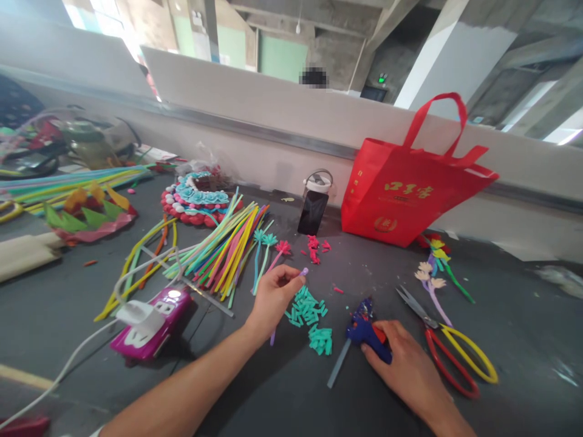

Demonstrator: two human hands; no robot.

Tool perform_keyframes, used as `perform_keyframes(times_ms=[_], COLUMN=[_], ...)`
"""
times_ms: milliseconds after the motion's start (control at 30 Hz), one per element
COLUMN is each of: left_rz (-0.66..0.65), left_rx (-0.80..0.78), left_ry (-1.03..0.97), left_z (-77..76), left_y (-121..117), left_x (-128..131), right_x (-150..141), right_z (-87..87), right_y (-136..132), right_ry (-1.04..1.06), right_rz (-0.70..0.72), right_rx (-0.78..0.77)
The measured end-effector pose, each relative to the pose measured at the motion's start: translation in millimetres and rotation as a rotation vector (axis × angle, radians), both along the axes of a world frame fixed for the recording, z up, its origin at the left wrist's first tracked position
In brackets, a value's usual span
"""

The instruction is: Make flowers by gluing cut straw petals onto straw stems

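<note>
My left hand (273, 297) pinches a purple pipe cleaner (304, 272); its tip shows above my fingers and its lower end below the hand. My right hand (403, 358) is closed round the handle of a blue hot glue gun (364, 331) lying on the dark table, a clear glue stick (339, 363) poking out of it. Between my hands lie short teal pipe cleaner pieces (306, 306) in two heaps. Beyond them are short red pieces (314, 247). Teal-topped flowers (268, 240) and a red-topped flower (283, 247) lie just past my left hand.
Scissors (428, 318) lie open right of my right hand, near finished flowers (430, 276). A red bag (410, 191) and a phone (313, 212) leaning on a bottle stand behind. At left are a bundle of pipe cleaners (228, 252) and a purple power strip (152, 325) with cords.
</note>
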State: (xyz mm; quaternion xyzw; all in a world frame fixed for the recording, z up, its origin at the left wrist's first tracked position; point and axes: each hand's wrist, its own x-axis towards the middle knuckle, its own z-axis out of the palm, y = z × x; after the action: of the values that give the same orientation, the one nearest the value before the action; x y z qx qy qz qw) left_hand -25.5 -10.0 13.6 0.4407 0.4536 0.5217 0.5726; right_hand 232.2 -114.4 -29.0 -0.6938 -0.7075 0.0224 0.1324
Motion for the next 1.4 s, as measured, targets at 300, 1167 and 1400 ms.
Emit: perform_keyframes(times_ms=[300, 1167, 1400], left_rz=[-0.023, -0.115, -0.157], left_rx=[0.012, 0.027, 0.006], left_ry=[0.004, -0.006, 0.049], left_z=[-3.4, -8.4, -8.8], left_y=[1, 0, -4], left_x=[2, 2, 5], right_x=[-26, -78, -67], right_z=[30.4, 28.1, 41.2], right_y=[6, 66, 63], right_ry=[-0.031, -0.020, 1.028], right_rz=[0.086, 0.305, 0.043], right_rx=[0.152, -0.031, -0.058])
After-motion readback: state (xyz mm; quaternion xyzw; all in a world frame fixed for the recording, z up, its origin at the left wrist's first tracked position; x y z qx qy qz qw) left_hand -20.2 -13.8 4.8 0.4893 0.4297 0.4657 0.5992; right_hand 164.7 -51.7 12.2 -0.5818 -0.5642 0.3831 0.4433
